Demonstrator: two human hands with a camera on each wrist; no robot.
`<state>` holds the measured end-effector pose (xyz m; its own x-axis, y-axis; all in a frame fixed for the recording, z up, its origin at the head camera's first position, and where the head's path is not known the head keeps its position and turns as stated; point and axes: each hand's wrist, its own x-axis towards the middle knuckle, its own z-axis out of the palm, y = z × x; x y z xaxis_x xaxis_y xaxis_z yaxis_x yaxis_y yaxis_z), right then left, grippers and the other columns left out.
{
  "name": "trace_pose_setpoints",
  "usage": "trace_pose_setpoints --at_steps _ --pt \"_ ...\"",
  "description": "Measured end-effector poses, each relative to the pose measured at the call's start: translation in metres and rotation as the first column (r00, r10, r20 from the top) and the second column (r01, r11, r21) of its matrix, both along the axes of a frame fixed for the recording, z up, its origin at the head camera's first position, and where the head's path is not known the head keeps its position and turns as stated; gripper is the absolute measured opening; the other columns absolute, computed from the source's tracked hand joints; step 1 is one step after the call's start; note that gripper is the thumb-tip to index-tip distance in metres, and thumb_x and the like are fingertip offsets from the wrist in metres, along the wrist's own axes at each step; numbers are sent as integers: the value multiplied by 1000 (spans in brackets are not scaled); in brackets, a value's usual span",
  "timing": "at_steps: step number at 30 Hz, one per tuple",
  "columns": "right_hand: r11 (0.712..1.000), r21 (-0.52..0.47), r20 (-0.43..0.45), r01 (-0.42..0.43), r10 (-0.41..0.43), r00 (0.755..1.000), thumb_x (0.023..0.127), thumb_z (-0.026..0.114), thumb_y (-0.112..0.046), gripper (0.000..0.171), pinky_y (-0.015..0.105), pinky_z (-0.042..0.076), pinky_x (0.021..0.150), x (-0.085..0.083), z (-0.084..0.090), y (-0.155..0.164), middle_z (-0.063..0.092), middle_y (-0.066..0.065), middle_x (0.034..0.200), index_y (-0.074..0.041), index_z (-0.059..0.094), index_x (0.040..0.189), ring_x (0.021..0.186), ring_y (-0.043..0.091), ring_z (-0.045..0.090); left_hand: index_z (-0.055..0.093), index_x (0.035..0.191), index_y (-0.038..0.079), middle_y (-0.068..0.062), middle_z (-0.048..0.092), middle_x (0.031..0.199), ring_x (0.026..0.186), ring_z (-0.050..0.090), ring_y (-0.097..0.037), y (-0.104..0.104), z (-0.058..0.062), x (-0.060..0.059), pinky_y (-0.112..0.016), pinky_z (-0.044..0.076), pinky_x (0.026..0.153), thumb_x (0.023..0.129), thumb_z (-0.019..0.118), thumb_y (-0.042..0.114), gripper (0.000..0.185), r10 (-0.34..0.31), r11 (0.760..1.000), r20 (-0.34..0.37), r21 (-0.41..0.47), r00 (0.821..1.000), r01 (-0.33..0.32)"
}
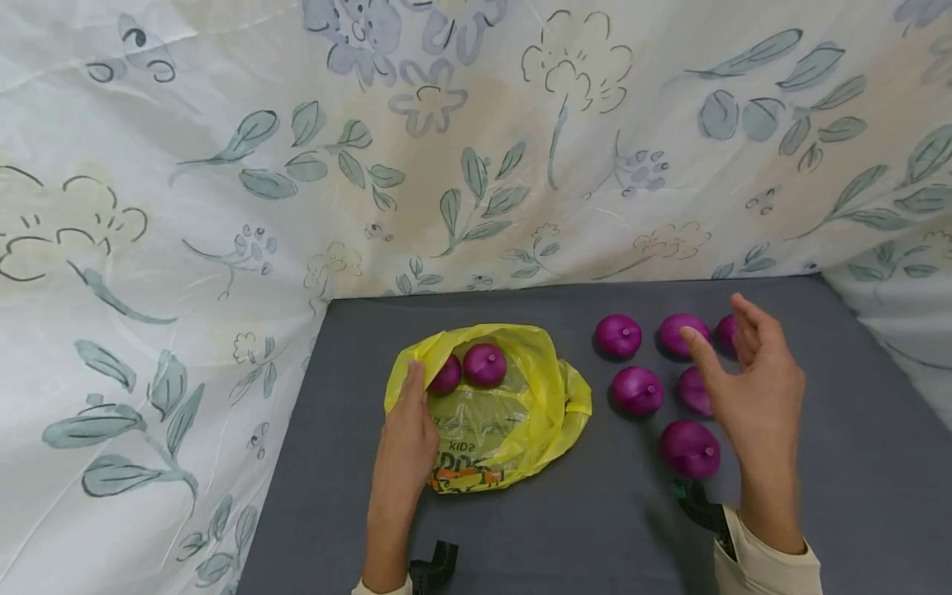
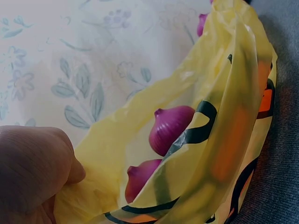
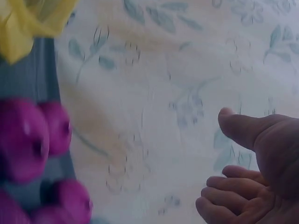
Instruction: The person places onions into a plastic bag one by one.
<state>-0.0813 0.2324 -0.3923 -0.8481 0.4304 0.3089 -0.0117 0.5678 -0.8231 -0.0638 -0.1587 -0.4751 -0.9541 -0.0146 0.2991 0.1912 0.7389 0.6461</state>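
My left hand [image 1: 405, 434] lies on the grey table [image 1: 855, 479] and grips the near-left rim of a yellow plastic bag [image 1: 513, 413], the fingers curled over the bunched plastic at its mouth. The left wrist view shows the thumb pressed against the crumpled yellow film [image 2: 205, 93], with the bag's mouth held open. Two purple onions sit inside the bag near its opening, side by side: one [image 1: 485, 364] towards the middle, the other [image 1: 447, 376] just beside my fingertips. The bag lies flat on the table, printed side up, with orange and black lettering partly visible.

My right hand [image 1: 751, 384] hovers above the table to the right of the bag, holding nothing. Its fingers are relaxed and loosely curved, thumb apart, palm turned towards the bag; the right wrist view shows the same empty palm [image 3: 261, 182].

Six more purple onions lie loose on the table, under and beside that hand. Three form a back row: one [image 1: 618, 335] clear of the hand, one [image 1: 683, 333] behind my thumb tip, one [image 1: 727, 333] partly hidden by my fingers. Nearer to me lie one [image 1: 637, 390] in the open, one [image 1: 694, 391] half covered by my hand, and one [image 1: 690, 449] closest to my wrist.

A floral cloth backdrop [image 1: 223, 165] hangs behind and to both sides of the table.
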Motion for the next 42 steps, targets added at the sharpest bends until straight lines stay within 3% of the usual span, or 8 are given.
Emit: trace_pose_setpoints --at_steps 5,12,14,20,25,29,35,42 --pt "995 -34 27 97 -96 995 96 79 -38 72 29 37 118 13 -12 22 48 -10 162 -32 46 160 146 13 48 29 168 8 -14 30 172 52 45 -18 0 -1 1 -30 30 50 113 42 4 57 -6 1000 -2 7 1000 6" --pt "979 -81 61 185 -181 982 97 79 -36 69 25 37 117 28 -30 42 49 -6 161 -34 48 158 144 7 49 30 168 8 -14 31 172 46 34 -14 -1 0 0 -29 29 48 113 43 3 57 -7 1000 -17 5 1000 7" --pt "976 -82 57 199 -195 979 97 79 -36 68 24 37 116 31 -35 45 49 -4 160 -33 49 158 144 6 49 31 167 7 -15 32 171 55 49 -20 -1 0 -1 -29 30 50 113 43 3 56 -5 1000 -31 5 999 5" --pt "975 -64 58 215 -211 976 98 78 -35 65 20 39 112 44 -52 51 52 -2 158 -31 51 157 141 4 51 32 167 7 -15 32 171 65 56 -25 0 1 -2 -32 35 54 113 42 4 55 7 1000 -30 -3 1000 -7" --pt "975 -53 139 216 -207 968 96 80 -38 68 10 40 103 60 -69 52 53 -2 157 -35 51 157 137 2 53 32 167 6 -15 33 171 92 68 -37 -2 2 -2 -35 41 60 112 45 4 56 15 1000 -40 -22 999 -16" --pt "978 -81 209 193 -173 963 94 83 -39 71 5 41 97 70 -83 50 52 -1 157 -37 50 157 136 4 55 31 167 7 -14 32 171 55 47 -23 -2 3 -3 -32 33 53 112 46 3 57 15 1000 -33 -22 999 -16" --pt "983 -80 297 165 -134 945 95 81 -41 77 3 38 97 81 -99 47 47 -1 162 -36 44 161 143 10 49 30 168 9 -11 29 173 66 54 -25 -1 4 -4 -31 33 54 114 43 8 56 2 1000 8 -13 1000 -2" --pt "992 -69 354 108 -77 932 95 79 -46 83 2 34 98 86 -108 45 42 3 166 -35 36 165 147 22 46 27 169 10 -11 28 174 54 43 -17 1 4 -3 -31 32 51 112 44 3 60 3 1000 32 -2 999 -3"
